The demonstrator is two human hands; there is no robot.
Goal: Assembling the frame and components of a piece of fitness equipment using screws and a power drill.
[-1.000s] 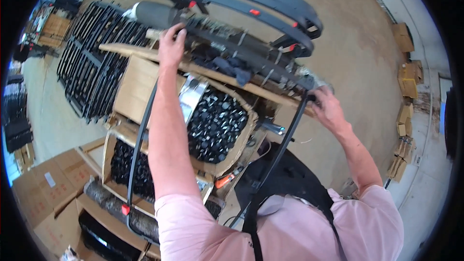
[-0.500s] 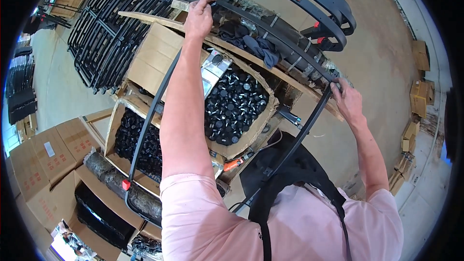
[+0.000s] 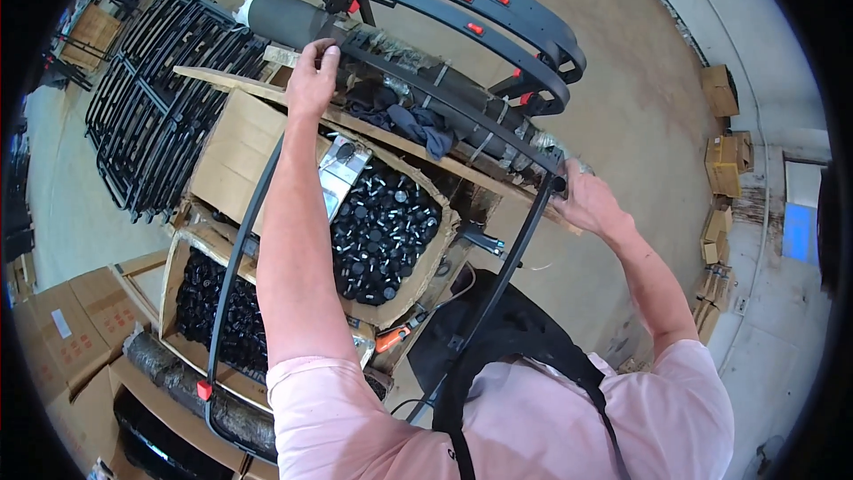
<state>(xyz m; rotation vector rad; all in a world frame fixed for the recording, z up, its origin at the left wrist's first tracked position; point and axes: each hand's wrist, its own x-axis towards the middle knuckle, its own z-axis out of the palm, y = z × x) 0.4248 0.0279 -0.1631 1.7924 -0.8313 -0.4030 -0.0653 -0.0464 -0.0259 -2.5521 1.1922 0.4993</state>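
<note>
A black tubular metal frame spans the bench in front of me, its long bar sloping down to the right and its side bars coming back toward me. My left hand is closed at the far left corner, thumb and fingertips against the bar. At the right corner, my right hand is closed around the joint, its fingers partly hidden. Beside those fingers sits a small round black piece. Under the frame lies an open carton of black round-headed knobs. A red piece sits on the left side bar.
Beyond the bench stand curved black rails with red clips. Stacked black racks lie far left. Another box holds black parts. An orange-handled tool, a dark cloth and a wrapped roll are nearby.
The view has turned, so most of the scene sits further left and lower. My right hand has shifted around the corner joint, where the round black piece now shows. My left hand stays at its corner.
</note>
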